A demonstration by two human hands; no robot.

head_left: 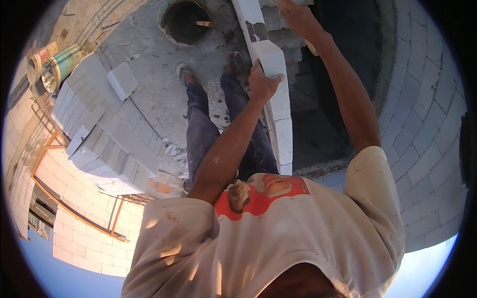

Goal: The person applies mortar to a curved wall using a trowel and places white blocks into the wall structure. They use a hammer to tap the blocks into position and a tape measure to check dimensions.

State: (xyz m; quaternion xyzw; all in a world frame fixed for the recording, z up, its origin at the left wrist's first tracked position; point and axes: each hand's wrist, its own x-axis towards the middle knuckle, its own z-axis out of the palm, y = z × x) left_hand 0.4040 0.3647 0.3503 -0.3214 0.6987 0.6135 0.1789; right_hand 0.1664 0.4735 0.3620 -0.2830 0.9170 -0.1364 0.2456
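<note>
A narrow white wall of blocks (283,139) runs away in front of me, just right of my legs. My left hand (264,85) is closed on the near part of a white block (270,53) on top of it, thumb to the right side. A grey mortar patch (257,31) shows beyond this block, before another white block (247,9). My right hand (297,17) is stretched far ahead, right of the wall, with its fingers curled. What it holds, if anything, is hidden. A small pale thing (312,48) shows beside its wrist; I cannot tell its kind.
A round bucket (171,39) of dark grey mix, with a wooden handle (203,23) in it, stands ahead of my feet. Stacked white blocks (114,134) lie to the left, with two stained buckets (62,67) beyond. A curved block wall (422,99) rises at right.
</note>
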